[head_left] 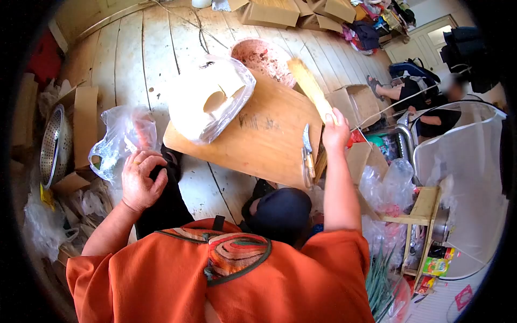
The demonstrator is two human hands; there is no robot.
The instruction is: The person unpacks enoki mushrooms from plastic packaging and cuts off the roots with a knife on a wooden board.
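Note:
My right hand (337, 129) is closed around the lower end of a small straw hand broom (309, 86), pale yellow and wider at its far end, raised over the right edge of a wooden board (269, 124). With fingers apart, my left hand (142, 180) rests on my left knee, beside a clear plastic bag (126, 137) with something reddish inside. Several white pieces in a clear plastic bag (210, 99) lie at the board's left side. Near its right edge are a curved-blade knife (307, 138) and another wooden-handled tool (311, 164).
A pink, stained basin (264, 59) stands behind the board. Cardboard boxes (269, 13) sit farther back. At the left is a metal colander (55, 145); at the right are an open box (355, 105), a wooden rack (423, 215) and a seated person (431, 110).

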